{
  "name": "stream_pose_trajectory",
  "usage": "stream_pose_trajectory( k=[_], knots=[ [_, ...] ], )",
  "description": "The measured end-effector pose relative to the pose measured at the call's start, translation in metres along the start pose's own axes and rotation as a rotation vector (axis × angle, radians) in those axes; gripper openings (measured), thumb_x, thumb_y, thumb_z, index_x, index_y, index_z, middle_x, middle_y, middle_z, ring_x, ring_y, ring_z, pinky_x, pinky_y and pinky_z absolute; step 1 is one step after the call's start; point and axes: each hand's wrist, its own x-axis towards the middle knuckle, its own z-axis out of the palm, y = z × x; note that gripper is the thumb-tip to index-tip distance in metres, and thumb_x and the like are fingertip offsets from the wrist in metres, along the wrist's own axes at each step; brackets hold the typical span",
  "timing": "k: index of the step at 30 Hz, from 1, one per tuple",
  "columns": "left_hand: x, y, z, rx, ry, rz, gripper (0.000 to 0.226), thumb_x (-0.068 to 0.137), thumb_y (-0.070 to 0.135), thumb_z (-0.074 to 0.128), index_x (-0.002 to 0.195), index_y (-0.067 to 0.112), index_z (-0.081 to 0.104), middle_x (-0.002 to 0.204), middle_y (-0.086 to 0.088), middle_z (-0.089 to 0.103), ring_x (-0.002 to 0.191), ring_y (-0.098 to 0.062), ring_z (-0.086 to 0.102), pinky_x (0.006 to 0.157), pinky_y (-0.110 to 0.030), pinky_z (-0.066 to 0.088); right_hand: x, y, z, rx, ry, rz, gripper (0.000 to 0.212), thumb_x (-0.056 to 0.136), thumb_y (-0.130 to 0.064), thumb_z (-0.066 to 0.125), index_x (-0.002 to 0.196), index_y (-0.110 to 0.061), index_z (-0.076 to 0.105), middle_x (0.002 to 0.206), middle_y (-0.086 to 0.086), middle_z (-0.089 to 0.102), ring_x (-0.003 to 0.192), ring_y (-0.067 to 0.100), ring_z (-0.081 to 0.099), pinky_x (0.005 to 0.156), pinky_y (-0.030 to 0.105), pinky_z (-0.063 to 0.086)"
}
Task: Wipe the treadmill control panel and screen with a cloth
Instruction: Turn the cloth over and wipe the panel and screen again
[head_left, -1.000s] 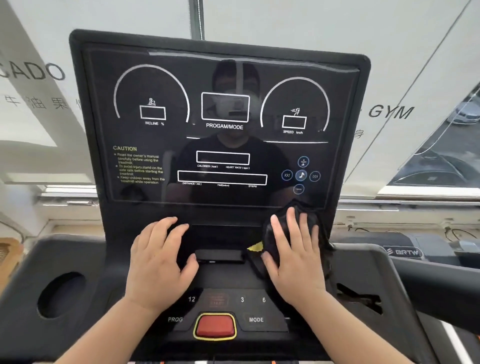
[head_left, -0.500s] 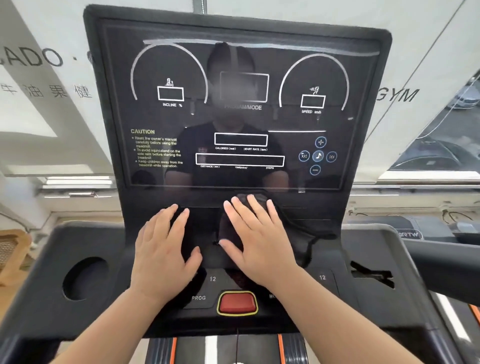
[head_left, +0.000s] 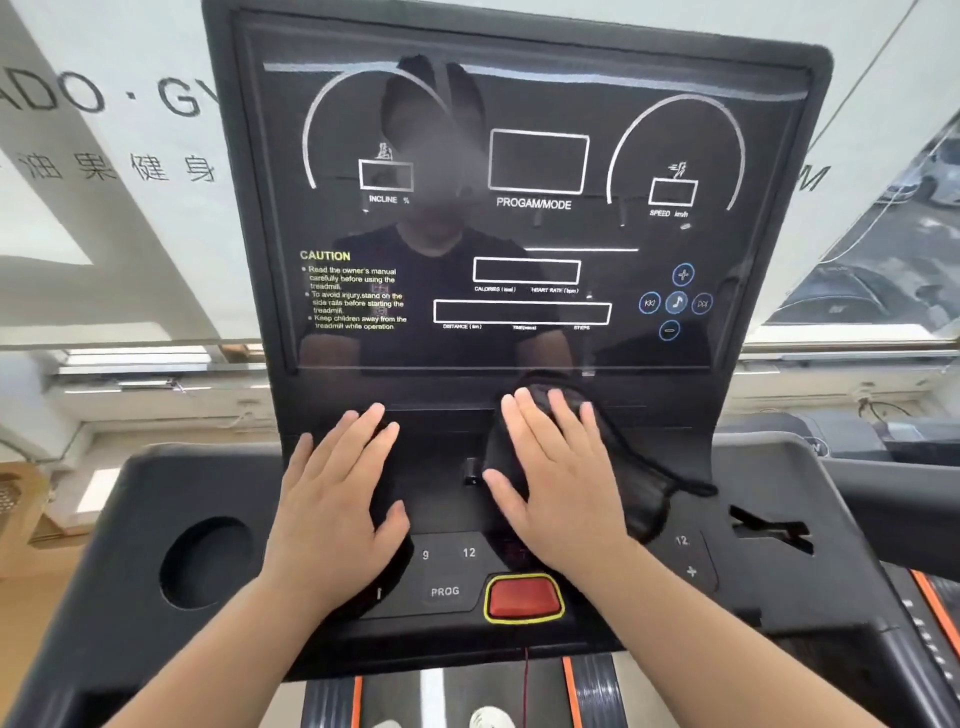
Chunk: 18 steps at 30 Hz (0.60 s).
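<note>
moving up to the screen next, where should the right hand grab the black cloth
Likely the bunched mound of the black cloth under the fingertips of the right hand, from above, curling the fingers down. It lies pressed on the control panel with a thin flap trailing right, so the mound gives most to hold.

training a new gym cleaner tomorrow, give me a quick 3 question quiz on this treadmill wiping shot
1. True or false: the left hand lies flat on the control panel, holding nothing.
2. The black cloth sits under: A) the left hand B) the right hand C) neither of the hands
3. Fill in: the red button at the panel's near edge has a ___ border.

Key: 1 true; 2 B; 3 yellow
</note>
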Motion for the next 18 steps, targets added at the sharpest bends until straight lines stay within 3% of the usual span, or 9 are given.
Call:
stream_pose_trajectory(
  k=[8, 13, 18],
  knots=[
    [0.000, -0.023, -0.009, -0.009, 0.069, -0.077, 0.071, 0.083, 0.042, 0.049, 0.150, 0.020, 0.041, 0.159, -0.005, 0.037, 0.147, -0.029, 0.032, 0.120, -0.053, 0.026, 0.042, -0.096, 0.017, 0.090, -0.070, -0.248, 0.069, 0.100, -0.043, 0.052, 0.161, -0.020, 0.030, 0.165, -0.001, 0.035, 0.151, 0.023, 0.030, 0.128, 0.050, 0.017],
    [0.003, -0.015, -0.003, -0.009, 0.147, -0.039, 0.071, 0.078, 0.040, 0.054, 0.143, 0.012, 0.051, 0.154, -0.012, 0.042, 0.142, -0.036, 0.038, 0.115, -0.058, 0.032, 0.032, -0.060, 0.017, 0.044, -0.074, -0.256, 0.068, 0.100, -0.046, 0.051, 0.161, -0.023, 0.031, 0.168, -0.006, 0.031, 0.153, 0.020, 0.028, 0.128, 0.047, 0.017],
    [0.007, 0.003, 0.002, -0.039, 0.144, 0.007, 0.071, 0.076, 0.038, 0.056, 0.142, 0.012, 0.051, 0.152, -0.010, 0.041, 0.141, -0.036, 0.039, 0.114, -0.060, 0.032, -0.002, 0.009, 0.005, -0.037, -0.019, -0.068, 0.073, 0.096, -0.049, 0.058, 0.160, -0.024, 0.034, 0.167, -0.006, 0.033, 0.153, 0.026, 0.031, 0.126, 0.052, 0.022]
  ],
)
